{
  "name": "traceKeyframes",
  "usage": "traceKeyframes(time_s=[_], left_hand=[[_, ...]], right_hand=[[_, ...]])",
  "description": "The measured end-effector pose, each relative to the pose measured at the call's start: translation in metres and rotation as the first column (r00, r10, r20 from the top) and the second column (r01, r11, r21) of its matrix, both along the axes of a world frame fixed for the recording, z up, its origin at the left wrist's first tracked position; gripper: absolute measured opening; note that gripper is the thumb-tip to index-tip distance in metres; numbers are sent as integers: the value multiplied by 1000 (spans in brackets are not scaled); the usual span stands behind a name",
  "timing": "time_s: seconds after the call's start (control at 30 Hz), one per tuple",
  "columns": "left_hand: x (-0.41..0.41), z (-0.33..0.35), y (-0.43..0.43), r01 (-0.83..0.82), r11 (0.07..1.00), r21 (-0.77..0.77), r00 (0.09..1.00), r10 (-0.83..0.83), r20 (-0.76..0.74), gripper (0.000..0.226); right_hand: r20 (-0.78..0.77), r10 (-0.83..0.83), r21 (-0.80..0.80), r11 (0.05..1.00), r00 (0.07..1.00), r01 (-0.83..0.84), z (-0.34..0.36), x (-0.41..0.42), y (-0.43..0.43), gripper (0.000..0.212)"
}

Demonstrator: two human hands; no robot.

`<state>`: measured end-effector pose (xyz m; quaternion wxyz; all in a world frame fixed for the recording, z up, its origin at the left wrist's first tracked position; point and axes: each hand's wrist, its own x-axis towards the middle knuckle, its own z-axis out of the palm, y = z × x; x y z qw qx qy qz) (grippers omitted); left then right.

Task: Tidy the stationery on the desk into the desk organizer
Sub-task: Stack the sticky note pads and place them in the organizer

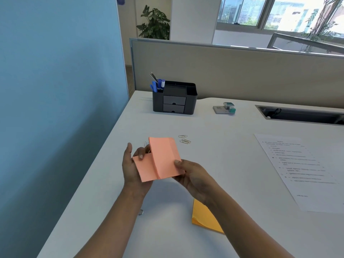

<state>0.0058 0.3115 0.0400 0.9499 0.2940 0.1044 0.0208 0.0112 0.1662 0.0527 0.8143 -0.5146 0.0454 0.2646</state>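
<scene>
Over the near desk (232, 164), left hand (133, 168) and right hand (193, 176) each grip the pink notepad (162, 161); organizer (175, 98) stands far.

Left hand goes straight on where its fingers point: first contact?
Left hand, holding the pink notes, points away across the desk; first thing is probably the black organizer, its pen end. Depth is unclear.

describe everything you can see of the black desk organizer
The desk organizer is a dark, plastic-looking box standing upright at the far left of the white desk, close to the beige partition. Its front centre has two grey drawers, stacked and shut. The left compartment holds blue pens and dark pencils leaning left. The top tray and right compartment show no contents from here. It stands apart from the other things on the desk.
</scene>
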Motion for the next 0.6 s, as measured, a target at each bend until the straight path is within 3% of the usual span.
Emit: traceKeyframes(time_s=[0.07, 0.13, 0.23, 0.33, 0.43, 0.6], left_hand=[[2, 4, 3, 65, 993, 97, 997, -60, -47, 52], [2, 8, 7, 150, 961, 234, 987, -135, -83, 36], [3, 8, 15, 251, 855, 454, 967, -195, -167, 18], [3, 10, 24, 365, 734, 573, 931, -265, -252, 22], [1, 13, 25, 414, 638, 650, 910, -284, -301, 23], [0, 12, 19, 297, 655, 695, 953, -164, -253, 25]], right_hand=[[59, 3, -21, 1000, 998, -1, 3, 6, -7, 18], [156, 18, -88, 996, 988, -4, 5, 11, -14, 19], [294, 82, -267, 964, 952, -1, 9, 18, -22, 19], [337, 123, -362, 932, 933, 8, 12, 21, -25, 20], [351, 97, -347, 937, 931, 33, 14, 22, -24, 20], [306, -50, -200, 973, 951, 115, 12, 23, -24, 18]])
